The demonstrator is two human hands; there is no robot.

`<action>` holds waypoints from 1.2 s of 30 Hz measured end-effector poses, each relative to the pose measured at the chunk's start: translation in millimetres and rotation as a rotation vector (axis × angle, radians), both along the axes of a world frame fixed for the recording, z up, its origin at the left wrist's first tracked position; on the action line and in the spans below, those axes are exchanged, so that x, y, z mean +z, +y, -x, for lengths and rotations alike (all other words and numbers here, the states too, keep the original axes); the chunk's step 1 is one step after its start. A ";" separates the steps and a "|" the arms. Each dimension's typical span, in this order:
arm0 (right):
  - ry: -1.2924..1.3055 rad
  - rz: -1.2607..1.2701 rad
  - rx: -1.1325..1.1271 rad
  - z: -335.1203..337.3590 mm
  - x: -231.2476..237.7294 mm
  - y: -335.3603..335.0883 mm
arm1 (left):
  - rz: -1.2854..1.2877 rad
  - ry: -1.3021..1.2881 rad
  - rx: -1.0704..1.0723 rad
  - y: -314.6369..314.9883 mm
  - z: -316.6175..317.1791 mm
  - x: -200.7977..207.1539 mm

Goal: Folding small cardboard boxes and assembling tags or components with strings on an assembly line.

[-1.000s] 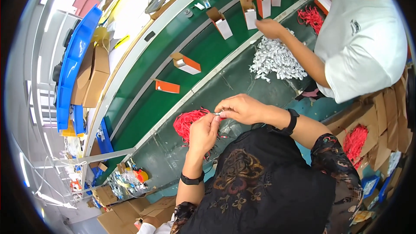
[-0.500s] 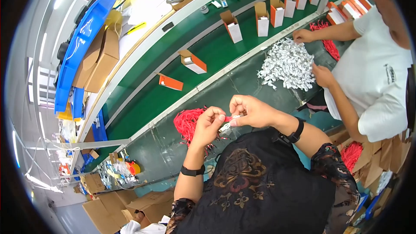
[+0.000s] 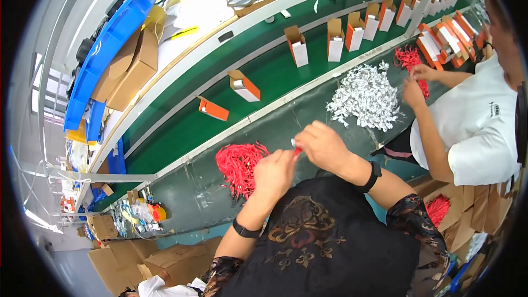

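Above the dark work surface, my left hand and my right hand are closed close together. A short piece of red strap shows between their fingertips. A small white bit sticks out at my right fingertips; what it belongs to is hidden. Just beyond my left hand lies a heap of red straps with dark ends. Farther right is a heap of small white looped pieces, nearest to my right hand but apart from it.
Open white-and-orange boxes stand on the green belt past a pale metal rail. On the right, a co-worker's hands are at a second red heap. Cartons sit at lower left; a tape roll lies at the table's left end.
My hands have drawn closer in around the red strap, and the right has turned over it. The co-worker's hands have left the white heap for the red one.
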State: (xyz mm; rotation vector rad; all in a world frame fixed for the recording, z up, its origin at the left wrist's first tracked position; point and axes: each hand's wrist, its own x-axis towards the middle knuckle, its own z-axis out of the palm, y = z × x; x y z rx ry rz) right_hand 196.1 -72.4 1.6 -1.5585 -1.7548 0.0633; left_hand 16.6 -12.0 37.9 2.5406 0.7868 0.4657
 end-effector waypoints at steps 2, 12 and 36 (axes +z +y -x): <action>0.137 0.224 0.195 -1.9 0.2 -4.8 | -0.099 0.020 -0.002 15.5 12.5 2.1; 1.211 0.130 0.237 14.8 28.8 -4.1 | 1.135 -0.538 0.094 -10.3 11.7 -26.7; 0.205 0.240 0.147 2.1 1.6 -10.5 | 0.223 -0.287 0.108 7.9 0.5 -5.7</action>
